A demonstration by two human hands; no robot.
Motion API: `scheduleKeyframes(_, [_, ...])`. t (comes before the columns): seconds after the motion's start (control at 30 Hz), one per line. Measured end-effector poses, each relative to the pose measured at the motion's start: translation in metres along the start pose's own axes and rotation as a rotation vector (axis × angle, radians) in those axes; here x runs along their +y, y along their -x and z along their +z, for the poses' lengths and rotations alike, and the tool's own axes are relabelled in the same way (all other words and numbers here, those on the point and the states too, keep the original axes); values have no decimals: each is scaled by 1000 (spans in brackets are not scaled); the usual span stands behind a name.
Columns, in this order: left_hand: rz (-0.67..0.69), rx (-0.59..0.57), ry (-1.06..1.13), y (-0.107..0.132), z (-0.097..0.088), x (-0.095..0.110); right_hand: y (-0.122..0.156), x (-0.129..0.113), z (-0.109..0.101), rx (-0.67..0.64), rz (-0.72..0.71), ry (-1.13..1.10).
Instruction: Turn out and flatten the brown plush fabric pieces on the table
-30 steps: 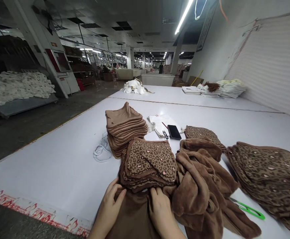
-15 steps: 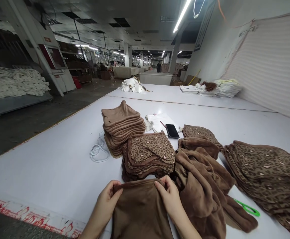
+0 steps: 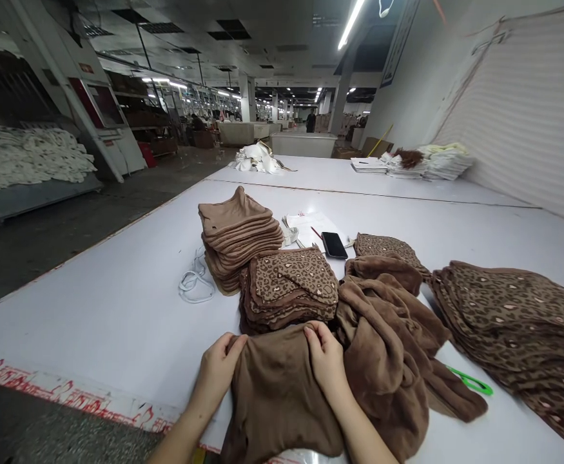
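A plain brown fabric piece [image 3: 282,386] is stretched between my two hands at the table's near edge. My left hand [image 3: 218,367] pinches its upper left corner between thumb and fingers. The upper right corner is gripped the same way by my right hand [image 3: 326,357]. Just beyond the cloth lies a stack of leopard-print pieces [image 3: 294,280], and the cloth's top edge comes close to it. Behind that, to the left, rises a taller stack of plain brown pieces [image 3: 238,219]. A heap of crumpled brown plush fabric [image 3: 383,335] lies right beside my right hand.
A larger leopard-print stack [image 3: 514,322] and a green plastic tool [image 3: 472,381] lie at the right. White cord [image 3: 195,283] rests left of the brown stack. Papers [image 3: 311,225] and a black phone [image 3: 334,245] are behind the stacks. White cloth [image 3: 256,158] sits farther back.
Both hands have moved forward and slightly up with the brown fabric, bringing its top edge closer to the leopard-print stack. More of the cloth now shows. The view has shifted slightly.
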State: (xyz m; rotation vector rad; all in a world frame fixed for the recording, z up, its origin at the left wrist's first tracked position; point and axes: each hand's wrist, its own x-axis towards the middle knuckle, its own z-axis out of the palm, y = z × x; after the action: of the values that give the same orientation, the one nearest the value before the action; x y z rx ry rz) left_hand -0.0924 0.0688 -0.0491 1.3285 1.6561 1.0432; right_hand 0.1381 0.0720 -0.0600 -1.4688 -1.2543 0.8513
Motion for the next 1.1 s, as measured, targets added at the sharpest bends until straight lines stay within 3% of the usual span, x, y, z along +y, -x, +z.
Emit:
scheduleKeyframes(0.1, [90, 28, -119, 3, 2, -3, 13, 2, -3, 31, -108, 121])
scheduleKeyframes(0.2, [247, 31, -243, 28, 4, -9, 46, 3, -10, -35, -271, 296])
scheduleKeyframes(0.33, [621, -219, -751, 60, 13, -28, 83, 14, -7, -178, -581, 809])
scheduleKeyframes(0.4, [653, -258, -914, 64, 17, -40, 91, 21, -4, -162, -628, 911])
scheduleKeyframes(0.5, [619, -309, -963, 59, 16, -52, 98, 27, -11, -116, -744, 912])
scheduleKeyframes(0.6, [639, -299, -934, 53, 13, -57, 105, 26, -37, -5, -848, 832])
scheduleKeyframes(0.7, [672, -236, -770, 57, 19, -44, 96, 18, -73, 328, -680, 900])
scheduleKeyframes(0.73, [661, -236, -660, 60, 24, -34, 88, 14, -84, 352, -616, 929])
scheduleKeyframes(0.8, [560, -292, -348, 66, 40, -9, 71, 5, -103, 292, -646, 887])
scheduleKeyframes(0.87, [305, -380, 60, 70, 59, 18, 58, -7, -114, 246, -584, 635])
scheduleKeyframes(1.0, [-381, -597, 755, 72, 88, 61, 59, -35, -121, 245, -206, -294])
scheduleKeyframes(1.1, [-598, -832, 1053, 70, 95, 80, 64, -43, -114, 40, 73, -777])
